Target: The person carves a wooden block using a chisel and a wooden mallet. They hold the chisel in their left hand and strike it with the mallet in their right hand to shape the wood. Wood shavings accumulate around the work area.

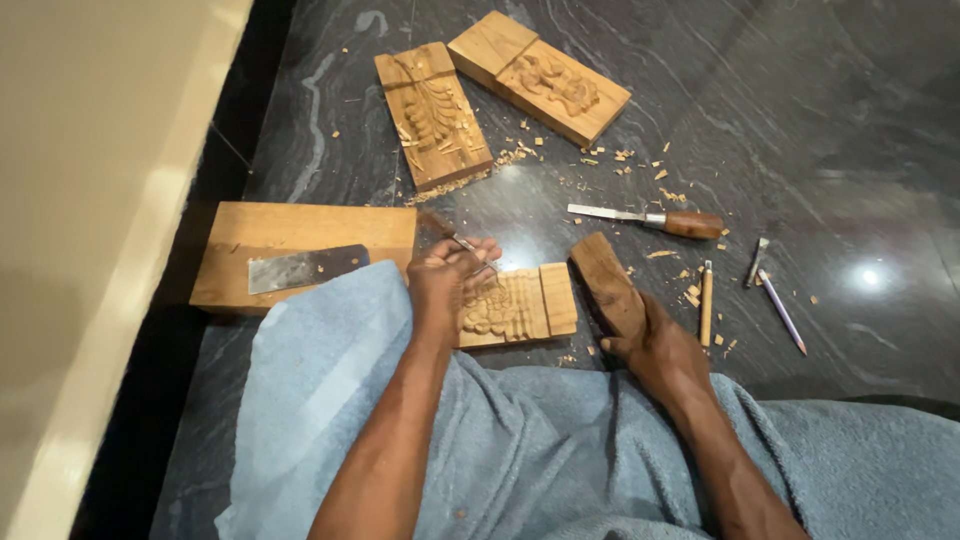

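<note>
Carving: left hand (447,272) fingers hold small chisel (462,242) on wooden block (518,305), relief half cut.
Striking: right hand (655,340) fingers grip wooden mallet (606,280).
Floor's far edge: two carved panels (432,113).

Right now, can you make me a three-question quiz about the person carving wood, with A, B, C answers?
1. Where is the chisel with the brown handle?
A. On the dark floor, beyond the right hand
B. On the blue cloth
C. On top of a carved block

2. How many carved wooden blocks lie at the top of the picture?
A. One
B. Two
C. Four

3. What is the right hand doing?
A. Resting open and empty
B. Gripping a wooden mallet
C. Picking up the pencil

Answers:
1 A, it lies alone on the floor among wood chips.
2 B, a leaf-carved block and a second carved block lie side by side.
3 B, its fingers wrap the mallet's lower end, while the left hand holds a thin carving tool over the small carved block.
</note>
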